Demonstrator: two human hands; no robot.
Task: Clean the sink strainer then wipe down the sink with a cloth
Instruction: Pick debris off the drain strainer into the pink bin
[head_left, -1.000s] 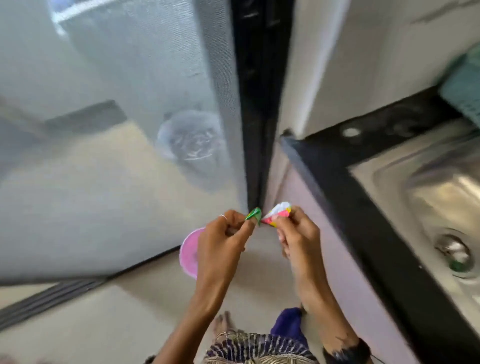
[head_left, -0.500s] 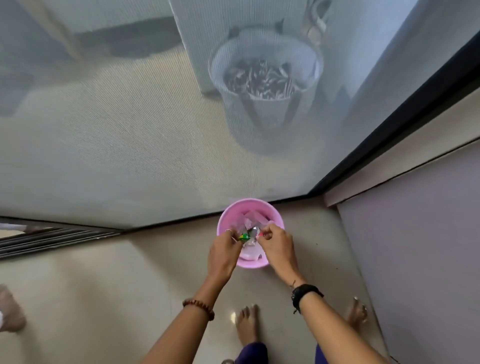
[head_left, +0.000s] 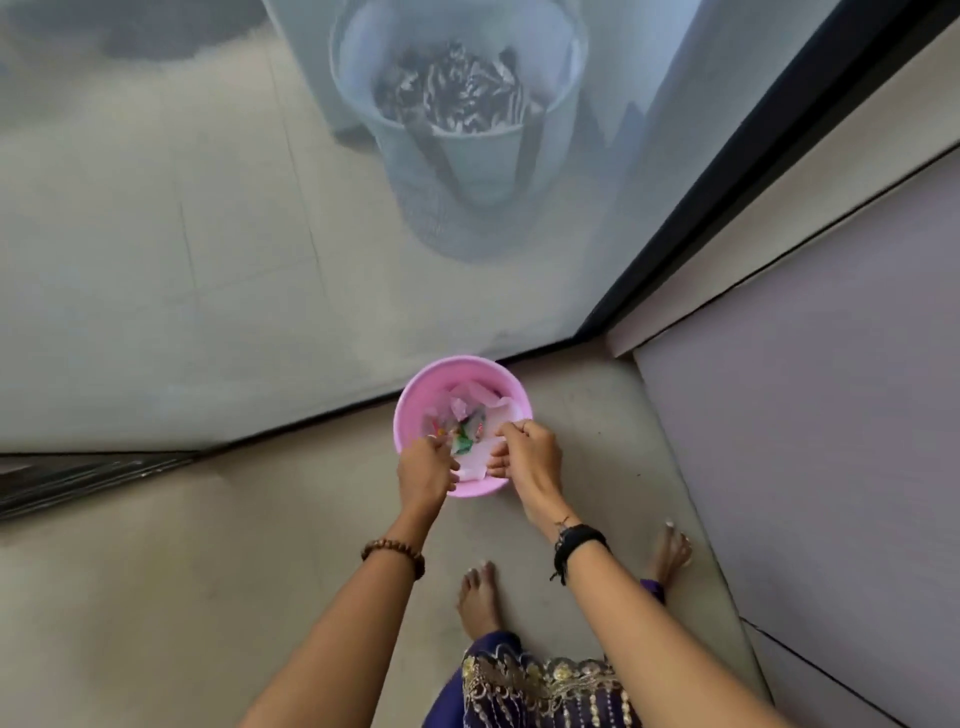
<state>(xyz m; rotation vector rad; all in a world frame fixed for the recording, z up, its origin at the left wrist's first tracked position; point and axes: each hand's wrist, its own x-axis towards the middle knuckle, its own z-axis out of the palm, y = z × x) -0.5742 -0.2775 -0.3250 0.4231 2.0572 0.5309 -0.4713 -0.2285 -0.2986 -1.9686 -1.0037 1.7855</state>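
Landmark: pink bin (head_left: 415, 387), standing on the floor (head_left: 208, 597).

Both hands hover over the bin's near half. Left hand (head_left: 423, 470): fingers curled inward, pinched; whether it grips anything, cannot tell. Right hand (head_left: 530, 457): fingers curled, thumb and forefinger pinched together at the bin's right rim; content of the pinch cannot be made out.

Inside the bin: crumpled white paper (head_left: 480, 457) and small coloured wrappers (head_left: 462, 434), green and red. The hands cover the bin's near rim.

Beyond the bin: mesh screen door (head_left: 208, 260); through it, a pale bucket (head_left: 457, 130) with dark-and-white contents. Right of the bin: lilac cabinet side (head_left: 805, 415). Near side: two bare feet (head_left: 480, 597).

Sink strainer, sink and cloth: out of view.
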